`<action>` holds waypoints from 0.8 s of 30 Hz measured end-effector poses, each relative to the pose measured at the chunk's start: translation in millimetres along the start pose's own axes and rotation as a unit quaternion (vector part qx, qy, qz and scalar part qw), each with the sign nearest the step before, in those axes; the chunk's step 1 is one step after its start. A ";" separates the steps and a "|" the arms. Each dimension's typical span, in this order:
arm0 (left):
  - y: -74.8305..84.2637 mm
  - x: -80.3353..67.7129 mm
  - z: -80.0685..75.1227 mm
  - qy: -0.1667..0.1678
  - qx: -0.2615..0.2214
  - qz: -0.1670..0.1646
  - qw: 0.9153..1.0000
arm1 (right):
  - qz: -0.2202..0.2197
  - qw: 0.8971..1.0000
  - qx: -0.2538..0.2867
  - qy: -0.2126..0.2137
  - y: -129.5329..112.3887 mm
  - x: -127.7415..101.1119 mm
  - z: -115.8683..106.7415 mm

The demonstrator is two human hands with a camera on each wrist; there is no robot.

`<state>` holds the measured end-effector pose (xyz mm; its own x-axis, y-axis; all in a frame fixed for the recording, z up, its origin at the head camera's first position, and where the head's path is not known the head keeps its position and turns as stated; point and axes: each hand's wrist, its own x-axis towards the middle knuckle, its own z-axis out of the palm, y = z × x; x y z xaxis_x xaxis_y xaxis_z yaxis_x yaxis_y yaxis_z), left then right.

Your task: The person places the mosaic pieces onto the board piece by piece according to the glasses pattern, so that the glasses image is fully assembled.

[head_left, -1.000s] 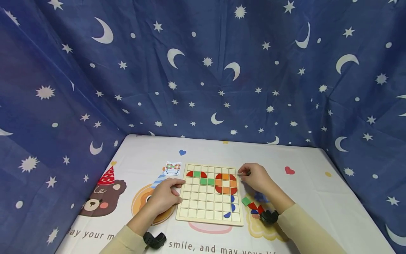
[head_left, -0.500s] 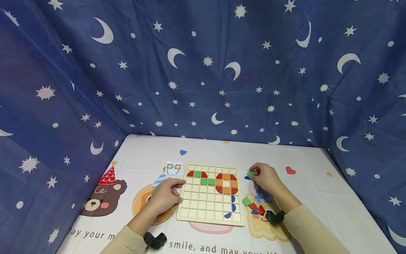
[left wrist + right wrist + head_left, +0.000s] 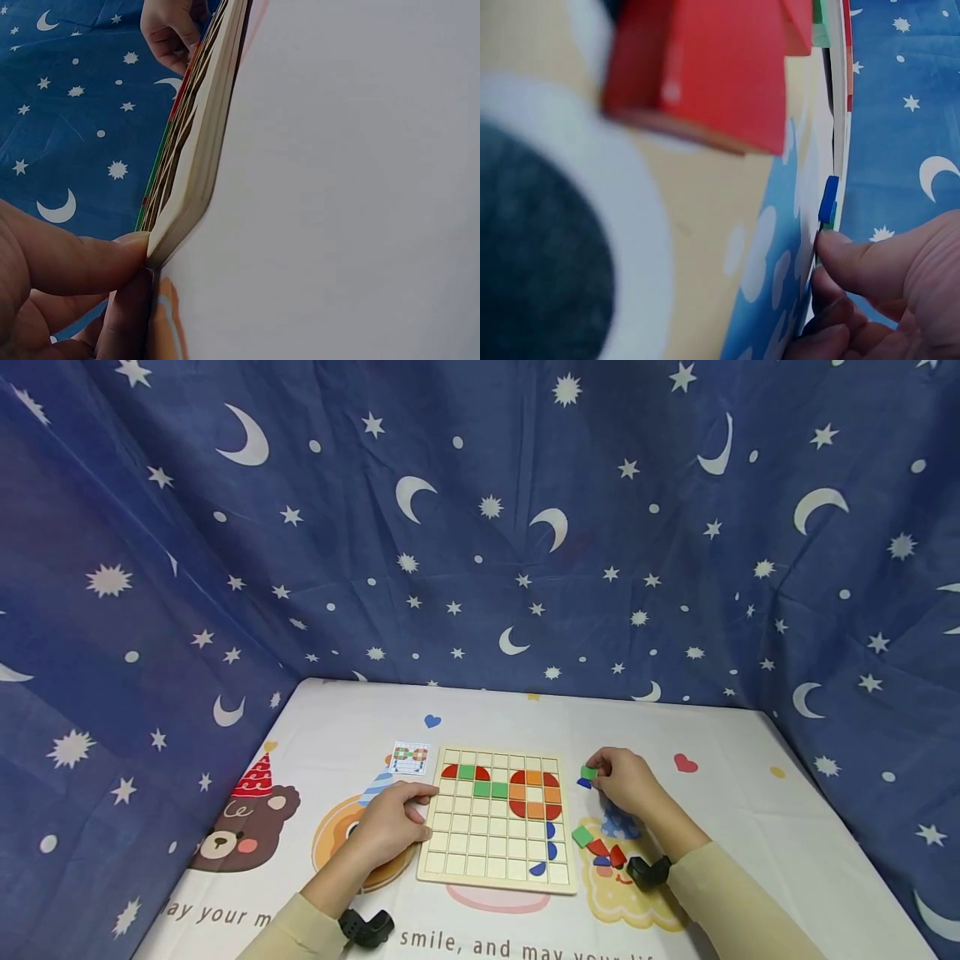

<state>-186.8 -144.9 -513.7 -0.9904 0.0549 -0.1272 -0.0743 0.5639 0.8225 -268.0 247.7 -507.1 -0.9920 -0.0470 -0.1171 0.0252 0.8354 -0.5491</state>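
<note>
A wooden grid board lies on the table with red, green, orange and blue pieces set in its upper and right cells. My left hand grips the board's left edge; in the left wrist view the thumb presses the board's corner with a finger under it. Just right of the board's top right corner, my right hand pinches a green square piece. A blue piece lies under it. The right wrist view shows that blue piece at the thumb tip.
Loose green, red and blue pieces lie right of the board, near my right wrist; one red piece fills the right wrist view. A small pattern card sits by the board's top left corner. Blue star-printed cloth walls in the table.
My right hand moved from the board's top right corner to the right, off the board, and now shows a green piece in its fingertips. The left hand stayed put.
</note>
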 end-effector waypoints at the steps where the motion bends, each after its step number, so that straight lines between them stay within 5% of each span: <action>1: 0.2 -0.1 0.0 0.000 0.000 0.000 1.000 | -0.002 1.000 0.000 -0.003 0.1 -0.4 -0.3; 9: 1.0 -0.8 -0.5 -0.001 0.002 -0.003 1.000 | -0.018 1.000 0.014 0.000 -8.7 -7.7 -1.9; 24: 1.4 -0.8 -0.3 0.001 0.005 0.000 1.000 | -0.062 0.996 0.062 -0.024 -62.3 -29.6 10.5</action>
<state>-186.2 -144.5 -512.3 -0.9906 0.0543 -0.1255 -0.0722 0.5720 0.8171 -238.8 191.2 -478.2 -0.9816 -0.1738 -0.0795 -0.0789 0.7473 -0.6598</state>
